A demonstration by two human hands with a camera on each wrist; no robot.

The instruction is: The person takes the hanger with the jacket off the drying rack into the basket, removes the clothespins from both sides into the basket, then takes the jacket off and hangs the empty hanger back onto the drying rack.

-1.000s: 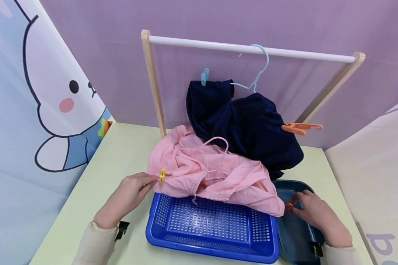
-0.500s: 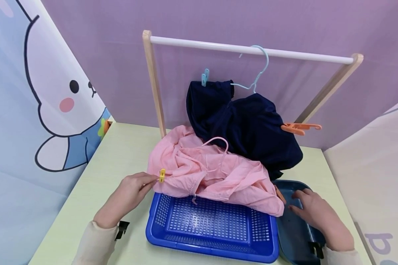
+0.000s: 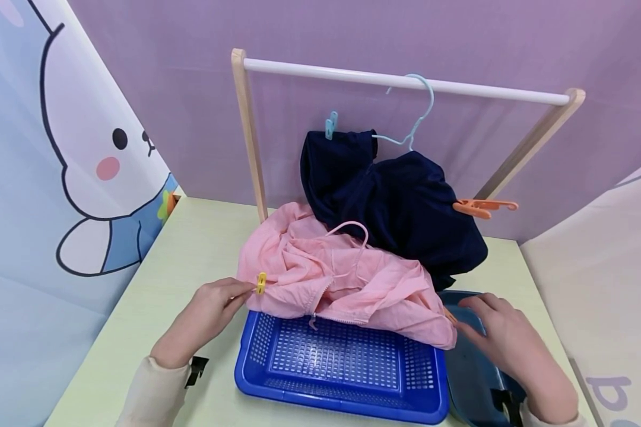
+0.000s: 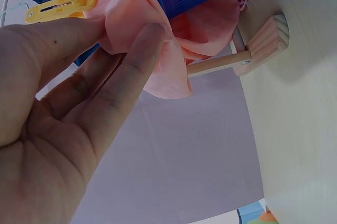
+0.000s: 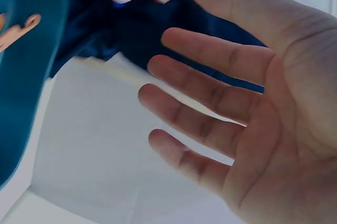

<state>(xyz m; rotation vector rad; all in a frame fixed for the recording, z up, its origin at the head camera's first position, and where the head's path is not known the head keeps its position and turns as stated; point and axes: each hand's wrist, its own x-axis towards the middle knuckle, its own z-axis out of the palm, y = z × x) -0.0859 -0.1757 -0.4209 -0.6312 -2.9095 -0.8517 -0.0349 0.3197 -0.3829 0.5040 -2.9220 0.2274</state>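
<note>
A person's left hand (image 3: 208, 317), lower left of centre in the head view, pinches the left end of a pink jacket (image 3: 374, 273) between thumb and fingertips, just beside a yellow clip (image 3: 261, 283) fastened to the cloth. At lower right, the right hand (image 3: 513, 344) is released, its fingers apart and clasping nothing in the right wrist view; the thumb tip is at the jacket's right end, though whether it touches cannot be told. The jacket lies rumpled across the centre of the frame, overlapping the rear edge of a blue basket (image 3: 336, 404), with a pink loop (image 3: 352, 224) rising from it. Beneath the right hand sits a dark teal tray (image 3: 472, 385), just beside the basket; an orange clip (image 5: 18, 32) shows within the tray's outline at the left edge of the right wrist view. Behind the jacket, a navy garment (image 3: 406, 196) hangs from a light-blue hanger (image 3: 419, 118) hooked over the white rail (image 3: 342, 72) of a wooden rack (image 3: 251, 148). A blue clip (image 3: 331, 126) is on the garment's upper left, and a second orange clip (image 3: 478, 207) juts from its right side. A cartoon panel (image 3: 85, 118) fills the upper left.
</note>
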